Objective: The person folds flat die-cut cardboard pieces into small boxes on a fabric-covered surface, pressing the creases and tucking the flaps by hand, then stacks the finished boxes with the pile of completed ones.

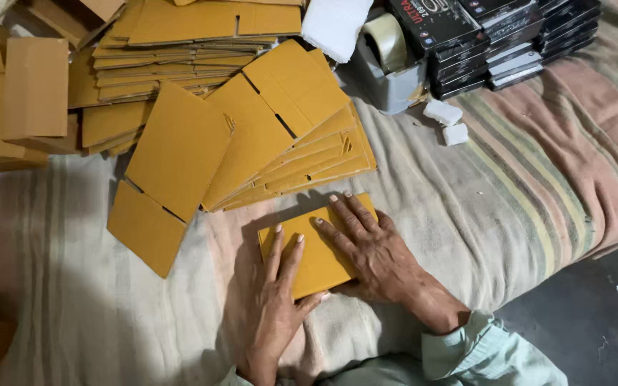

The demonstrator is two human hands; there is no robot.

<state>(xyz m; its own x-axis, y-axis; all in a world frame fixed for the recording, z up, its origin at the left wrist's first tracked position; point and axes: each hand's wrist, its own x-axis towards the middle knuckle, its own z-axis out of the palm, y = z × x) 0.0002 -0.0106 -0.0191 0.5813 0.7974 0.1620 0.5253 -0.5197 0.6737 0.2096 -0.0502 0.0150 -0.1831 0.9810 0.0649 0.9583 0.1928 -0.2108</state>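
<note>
1. My pale green sleeve (pixel 481 350) lies nearest the camera, at the lower edge of the view, covering my right forearm.
2. My right hand (pixel 373 250) rests flat, palm down, fingers spread, on the right part of a small folded cardboard piece (pixel 316 250). It pinches nothing.
3. My left hand (pixel 277 300) also lies flat and open. Its fingers reach onto the lower left part of the same cardboard piece, and the thumb touches the near edge.
4. The cardboard piece lies on the striped cloth (pixel 466 207) that covers the work surface, directly in front of me and between my two hands.
5. Just beyond the piece, a fanned stack of flat cardboard blanks (pixel 302 143) lies on the cloth, close to my right fingertips.
6. One larger flat blank (pixel 169 171) lies to the left of that stack, partly overlapping it.
7. More piled cardboard (pixel 173 50) fills the far left area.
8. A grey tape dispenser (pixel 388 64) with a roll of clear tape stands at the far centre.
9. Two small white blocks (pixel 448 121) lie on the cloth near the dispenser.
10. Stacks of dark flat boxes (pixel 509 43) sit at the far right.
11. A white foam pad (pixel 337 25) lies left of the dispenser.
</note>
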